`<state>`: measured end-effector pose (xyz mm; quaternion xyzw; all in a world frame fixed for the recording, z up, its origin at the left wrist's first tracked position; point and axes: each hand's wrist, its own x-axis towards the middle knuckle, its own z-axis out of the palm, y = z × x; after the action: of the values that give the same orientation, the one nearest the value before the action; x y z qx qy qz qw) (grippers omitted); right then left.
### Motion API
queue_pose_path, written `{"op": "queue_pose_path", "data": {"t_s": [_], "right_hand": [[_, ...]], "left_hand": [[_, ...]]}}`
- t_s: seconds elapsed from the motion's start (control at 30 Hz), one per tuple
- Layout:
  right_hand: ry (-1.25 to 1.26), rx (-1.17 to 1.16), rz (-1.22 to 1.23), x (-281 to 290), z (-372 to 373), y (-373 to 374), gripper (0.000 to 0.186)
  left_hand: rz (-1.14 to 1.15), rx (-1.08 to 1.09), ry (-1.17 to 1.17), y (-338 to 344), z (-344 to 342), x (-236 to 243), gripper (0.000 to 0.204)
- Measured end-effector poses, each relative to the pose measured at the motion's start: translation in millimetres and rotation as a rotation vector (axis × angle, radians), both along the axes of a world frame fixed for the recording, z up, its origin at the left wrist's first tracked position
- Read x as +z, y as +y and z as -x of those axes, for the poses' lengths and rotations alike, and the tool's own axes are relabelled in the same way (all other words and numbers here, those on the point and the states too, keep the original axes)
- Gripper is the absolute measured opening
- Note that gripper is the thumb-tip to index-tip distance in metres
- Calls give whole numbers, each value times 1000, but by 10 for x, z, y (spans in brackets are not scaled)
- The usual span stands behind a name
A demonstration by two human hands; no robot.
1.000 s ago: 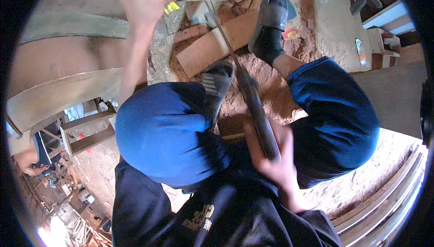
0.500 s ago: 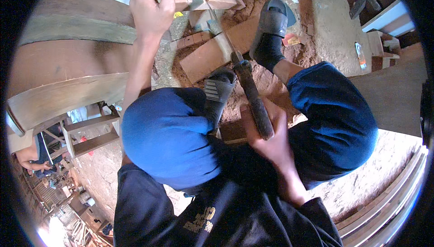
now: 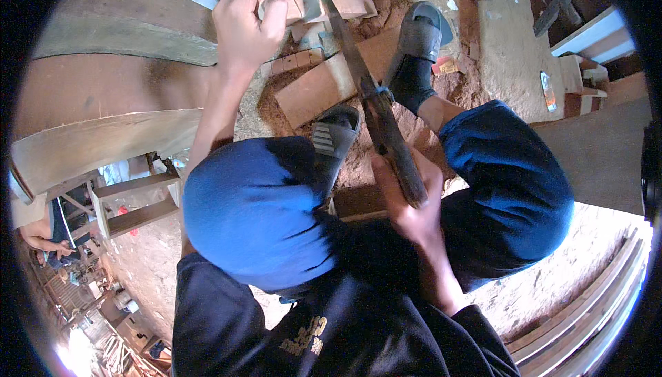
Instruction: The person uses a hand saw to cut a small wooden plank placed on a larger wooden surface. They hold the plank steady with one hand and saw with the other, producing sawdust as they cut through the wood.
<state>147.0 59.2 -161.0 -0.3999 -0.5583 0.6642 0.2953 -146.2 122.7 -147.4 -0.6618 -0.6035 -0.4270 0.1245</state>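
My right hand [image 3: 412, 194] is wrapped round the dark wooden handle of a long-bladed tool [image 3: 348, 49], its metal blade pointing away from me. The blade passes over a pale wooden block [image 3: 353, 6]; whether they touch I cannot tell. At the block's left end is my left hand [image 3: 249, 22], closed, with thumb and fingers curled. Whatever those fingers hold, if anything, is hidden. Beneath the blade a wider plank [image 3: 314, 94] lies slanted on the ground between my sandalled feet.
Reddish sawdust and brick pieces [image 3: 293, 61] surround the plank. Large boards [image 3: 110, 94] stand on the left, beside a small wooden frame [image 3: 138, 204]. Long timber strips [image 3: 593, 315] lie at the lower right. Another person [image 3: 48, 235] is at the far left.
My left hand has moved slightly right and nearer, covering more of the block's end. The tool has turned, so more of its blade's flat side shows.
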Motion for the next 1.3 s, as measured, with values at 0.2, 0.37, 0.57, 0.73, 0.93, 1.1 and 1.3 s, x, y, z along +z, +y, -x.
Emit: {"op": "queue_pose_path", "data": {"t_s": [0.2, 0.37, 0.57, 0.73, 0.93, 1.1, 1.3], "right_hand": [[-102, -95, -223, -124, -466, -105, 18], [-69, -150, -152, -331, -332, -9, 12], [-271, -106, 25, -510, -295, -135, 21], [-322, -37, 29, -666, -98, -210, 19], [-402, 26, -4, -801, -56, -235, 16], [-427, 96, -1, -941, -45, -288, 15], [-470, 47, 29, -1123, -89, -306, 17]], "left_hand": [[43, 184, 71, -264, 321, -50, 34], [527, 456, -259, -857, 775, -269, 58], [707, 300, -975, -1823, 870, -1459, 64], [572, 413, -246, -1978, 474, -2073, 53], [550, 399, -334, -1672, 107, -2236, 50], [708, 454, -312, -1634, -87, -2289, 51], [769, 530, -223, -1566, -326, -2447, 51]]}}
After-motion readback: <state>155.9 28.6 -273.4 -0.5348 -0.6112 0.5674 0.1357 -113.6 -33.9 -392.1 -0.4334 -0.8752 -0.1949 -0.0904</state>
